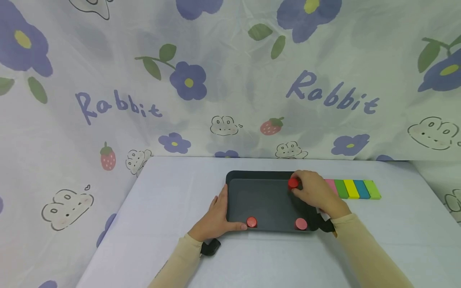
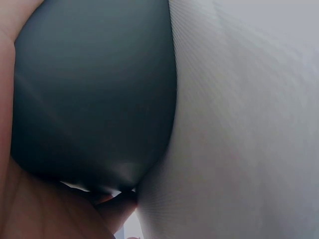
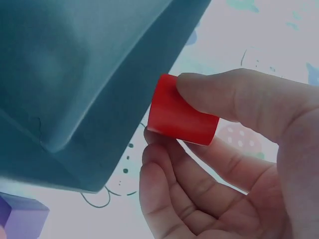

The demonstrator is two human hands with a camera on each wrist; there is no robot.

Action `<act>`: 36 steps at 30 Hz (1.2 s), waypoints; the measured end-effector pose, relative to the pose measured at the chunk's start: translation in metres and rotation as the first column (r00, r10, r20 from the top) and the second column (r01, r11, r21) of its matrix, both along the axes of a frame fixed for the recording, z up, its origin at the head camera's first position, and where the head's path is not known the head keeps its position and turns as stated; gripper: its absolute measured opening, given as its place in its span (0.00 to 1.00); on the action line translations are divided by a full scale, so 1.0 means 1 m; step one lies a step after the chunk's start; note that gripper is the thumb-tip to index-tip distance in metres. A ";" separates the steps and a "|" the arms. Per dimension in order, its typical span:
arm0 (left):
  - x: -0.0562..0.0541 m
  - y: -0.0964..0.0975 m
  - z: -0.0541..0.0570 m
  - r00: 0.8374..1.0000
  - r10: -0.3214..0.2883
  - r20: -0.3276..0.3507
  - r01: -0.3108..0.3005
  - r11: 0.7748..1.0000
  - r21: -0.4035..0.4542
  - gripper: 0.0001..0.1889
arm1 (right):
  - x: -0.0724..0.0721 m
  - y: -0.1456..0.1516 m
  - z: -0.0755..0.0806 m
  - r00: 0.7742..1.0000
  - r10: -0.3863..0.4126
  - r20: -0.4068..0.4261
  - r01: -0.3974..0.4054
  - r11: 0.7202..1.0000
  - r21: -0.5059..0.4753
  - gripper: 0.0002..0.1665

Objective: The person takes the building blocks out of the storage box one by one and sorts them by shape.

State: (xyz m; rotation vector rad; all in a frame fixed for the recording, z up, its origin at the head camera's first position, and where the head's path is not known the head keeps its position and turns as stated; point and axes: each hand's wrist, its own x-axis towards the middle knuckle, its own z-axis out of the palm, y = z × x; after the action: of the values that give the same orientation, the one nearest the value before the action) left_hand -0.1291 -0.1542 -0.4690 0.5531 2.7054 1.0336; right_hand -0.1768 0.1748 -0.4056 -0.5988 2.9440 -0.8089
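Observation:
A dark grey rectangular baking tray (image 1: pixel 264 202) lies on the white-covered table. Along its left side stretch the fingers of my left hand (image 1: pixel 216 220), and the thumb lies along the front rim by the near left corner. Over the far right corner, my right hand (image 1: pixel 313 190) pinches a red cylinder block (image 3: pixel 179 109) between thumb and fingers. The cylinder is tilted beside the tray wall in the right wrist view. Inside the tray, one red cylinder (image 1: pixel 251 221) stands near the front left corner and another cylinder (image 1: pixel 301 223), pinker on top, near the front right.
Right of the tray, a row of coloured blocks (image 1: pixel 351 189) in pink, green, yellow, blue and lime lies partly behind my right hand. A purple block (image 3: pixel 25 216) shows low in the right wrist view. A patterned curtain (image 1: pixel 230 80) hangs behind the table.

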 end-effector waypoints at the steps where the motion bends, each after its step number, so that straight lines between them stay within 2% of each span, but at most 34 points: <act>1: 0.000 0.000 0.000 1.000 0.001 0.000 -0.001 1.000 0.000 0.73 | 0.001 0.000 0.001 1.000 0.001 -0.009 -0.001 1.000 -0.005 0.15; 15: 0.000 -0.001 -0.003 1.000 0.002 0.002 -0.002 1.000 0.009 0.74 | 0.016 0.013 0.001 0.996 -0.040 -0.080 0.036 0.998 -0.045 0.18; 27: 0.000 -0.001 -0.001 1.000 0.000 0.000 0.000 1.000 0.005 0.74 | 0.028 0.025 0.007 0.994 -0.091 -0.064 0.088 0.995 -0.056 0.20; 36: 0.000 0.000 -0.001 1.000 0.001 0.006 -0.001 1.000 0.007 0.73 | 0.037 0.033 0.010 0.990 -0.136 -0.022 0.135 0.989 -0.054 0.24</act>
State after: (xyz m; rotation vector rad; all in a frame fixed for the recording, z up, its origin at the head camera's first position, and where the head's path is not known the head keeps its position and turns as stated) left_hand -0.1287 -0.1545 -0.4700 0.5493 2.6979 1.0437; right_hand -0.1396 0.2075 -0.3960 -0.4187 3.0228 -0.8990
